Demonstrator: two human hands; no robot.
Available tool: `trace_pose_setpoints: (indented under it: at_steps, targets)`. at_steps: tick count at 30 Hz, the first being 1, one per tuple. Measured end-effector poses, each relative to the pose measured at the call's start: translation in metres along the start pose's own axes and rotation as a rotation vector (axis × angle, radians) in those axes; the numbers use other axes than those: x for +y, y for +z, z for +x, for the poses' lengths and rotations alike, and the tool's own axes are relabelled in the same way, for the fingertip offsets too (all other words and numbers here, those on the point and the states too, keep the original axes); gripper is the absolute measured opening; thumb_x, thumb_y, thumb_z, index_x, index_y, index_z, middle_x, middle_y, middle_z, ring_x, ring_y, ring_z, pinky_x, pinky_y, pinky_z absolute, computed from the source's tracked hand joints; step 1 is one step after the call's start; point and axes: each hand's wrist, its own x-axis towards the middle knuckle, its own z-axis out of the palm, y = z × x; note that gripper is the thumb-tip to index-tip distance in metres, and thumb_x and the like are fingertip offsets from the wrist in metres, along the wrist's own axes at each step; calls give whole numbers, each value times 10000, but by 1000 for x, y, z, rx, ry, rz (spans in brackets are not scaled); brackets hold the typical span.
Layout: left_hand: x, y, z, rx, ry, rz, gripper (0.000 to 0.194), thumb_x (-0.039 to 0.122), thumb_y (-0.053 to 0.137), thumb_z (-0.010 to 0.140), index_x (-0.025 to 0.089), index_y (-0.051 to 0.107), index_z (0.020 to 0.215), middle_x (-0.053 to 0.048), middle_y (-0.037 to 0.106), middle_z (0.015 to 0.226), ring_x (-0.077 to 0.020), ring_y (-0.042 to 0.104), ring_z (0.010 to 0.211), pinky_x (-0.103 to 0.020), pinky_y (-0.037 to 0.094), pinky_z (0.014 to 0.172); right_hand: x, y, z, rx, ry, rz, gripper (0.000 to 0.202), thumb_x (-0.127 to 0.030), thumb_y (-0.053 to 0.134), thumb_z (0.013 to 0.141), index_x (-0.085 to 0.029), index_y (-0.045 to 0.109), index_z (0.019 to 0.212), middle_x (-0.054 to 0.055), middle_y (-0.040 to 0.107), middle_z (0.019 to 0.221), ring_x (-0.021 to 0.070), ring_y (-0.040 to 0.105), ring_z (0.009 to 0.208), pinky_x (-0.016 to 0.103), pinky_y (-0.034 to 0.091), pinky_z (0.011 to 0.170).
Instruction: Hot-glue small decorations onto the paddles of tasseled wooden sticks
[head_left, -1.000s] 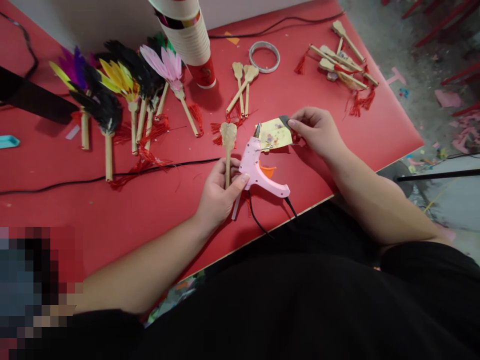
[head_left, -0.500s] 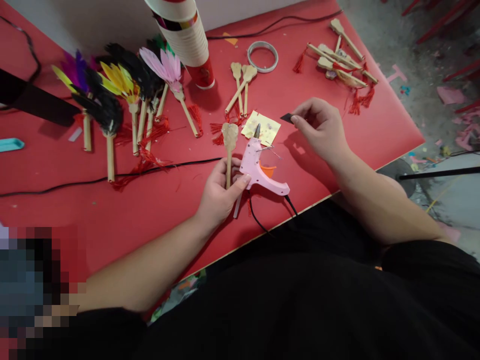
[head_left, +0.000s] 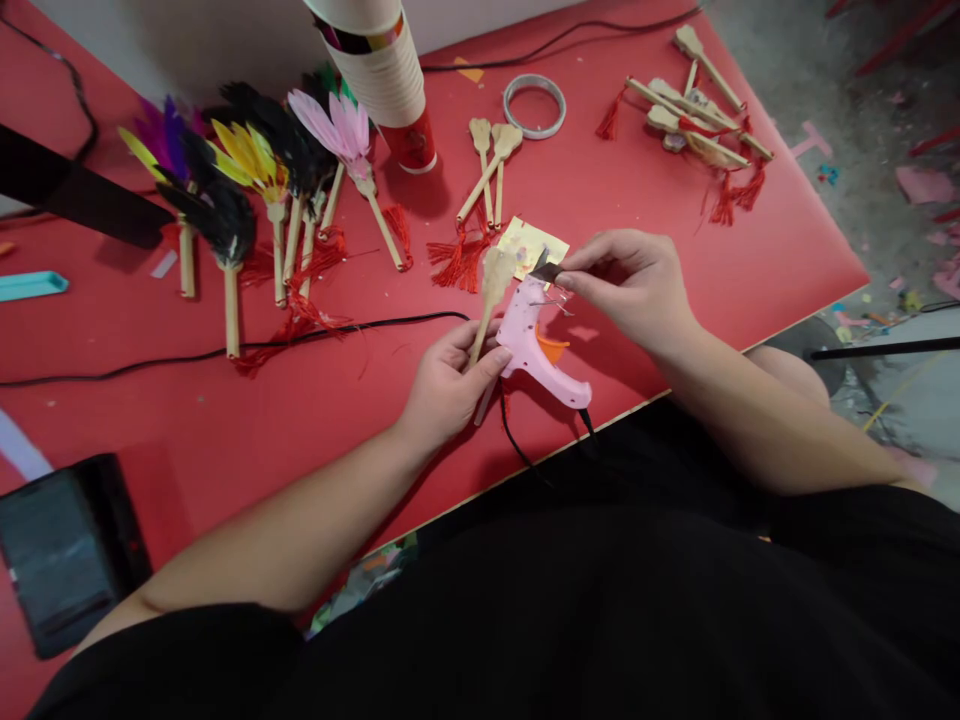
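Observation:
My left hand (head_left: pixel 450 385) is closed around a flat-headed wooden stick (head_left: pixel 493 285), held upright with its head raised. The thumb of that hand also presses on a pink glue gun (head_left: pixel 529 335) with an orange trigger, its nozzle pointing up. Between thumb and fingers, my right hand (head_left: pixel 634 285) pinches a small dark flat piece (head_left: pixel 546 271) at the nozzle; it partly covers the tip, and whether they touch I cannot tell. Behind the nozzle lies a stained yellow paper pad (head_left: pixel 534 243).
Feathered sticks (head_left: pixel 225 230) with red tassels lie at left. Further back are stacked paper cups (head_left: pixel 409 115), a tape roll (head_left: pixel 510 105) and bare sticks (head_left: pixel 487 175). More tasselled sticks (head_left: pixel 697 115) lie at right. A phone (head_left: pixel 67 550) is near my left forearm; a black cord (head_left: pixel 337 328) crosses the table.
My right hand has moved left, bringing the dark piece from beside the yellow pad to the glue gun's nozzle. The wooden stick in my left hand now leans right. The view has shifted slightly.

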Motion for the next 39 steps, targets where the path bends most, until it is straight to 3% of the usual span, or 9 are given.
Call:
trace_pose_setpoints:
  at_steps: [8, 18, 20, 22, 24, 26, 29, 35, 39]
  targets:
    - [1, 2, 0, -42, -53, -98, 530, 573, 1160, 811, 214, 945, 1137, -36, 868, 965, -149, 768, 822, -276, 664, 810, 16, -20, 13, 208, -33, -6, 434, -711, 1033, 960, -336, 815, 969, 63, 800, 936, 326, 806, 967, 539, 738, 835]
    - [3, 0, 1, -90, -85, -135, 555, 616, 1153, 809, 224, 939, 1138, -28, 832, 922, -161, 752, 834, -289, 648, 810, 9, -3, 1, 14, 47, 96, 500, -679, 1091, 852, -299, 780, 941, 29, 779, 929, 250, 765, 887, 466, 723, 829]
    - [7, 0, 0, -148, -149, -165, 550, 630, 1142, 821, 219, 925, 1115, -25, 807, 886, -133, 693, 744, -255, 586, 696, 8, 1, 0, -6, 48, 106, 497, -665, 1088, 852, -291, 770, 929, 29, 772, 929, 243, 758, 880, 451, 712, 817]
    - [11, 1, -1, -206, -219, -188, 544, 646, 1122, 844, 213, 909, 1094, -8, 758, 817, -75, 510, 586, -212, 414, 539, 8, 2, 0, 3, 38, 95, 479, -647, 1082, 866, -285, 772, 918, 29, 770, 922, 239, 753, 870, 440, 705, 802]
    - [12, 0, -3, -253, -274, -195, 547, 667, 1105, 855, 206, 895, 1063, 1, 727, 775, -44, 336, 513, -209, 243, 463, 10, 0, 1, 72, 18, 69, 439, -622, 1065, 904, -287, 782, 923, 32, 774, 919, 242, 755, 870, 447, 709, 805]
    - [11, 0, -4, -298, -310, -197, 555, 680, 1100, 852, 201, 888, 1032, 3, 712, 752, -40, 291, 492, -217, 211, 440, 15, -5, 6, 179, 6, 40, 410, -623, 1035, 951, -299, 783, 937, 32, 775, 908, 252, 761, 878, 465, 718, 821]
    - [10, 0, -4, -313, -336, -231, 537, 671, 1100, 859, 191, 895, 990, 4, 692, 733, -24, 289, 490, -197, 219, 439, 25, -16, 13, 267, 6, 2, 420, -677, 987, 992, -321, 768, 963, 26, 739, 865, 264, 766, 880, 470, 715, 806]
    - [10, 1, 0, -268, -428, -297, 548, 581, 1145, 811, 186, 943, 1132, -127, 889, 1045, -42, 432, 529, -188, 246, 401, 18, -16, 6, 164, -3, 133, 574, -789, 1061, 861, -318, 736, 906, 6, 716, 823, 239, 743, 792, 442, 689, 746]
    - [9, -1, -2, -209, -555, -460, 474, 410, 1110, 867, 144, 900, 1199, -125, 901, 1088, -94, 706, 645, -149, 476, 450, 4, -2, -2, 88, 24, 231, 653, -814, 1126, 765, -290, 750, 869, -17, 727, 806, 188, 716, 766, 372, 668, 743]
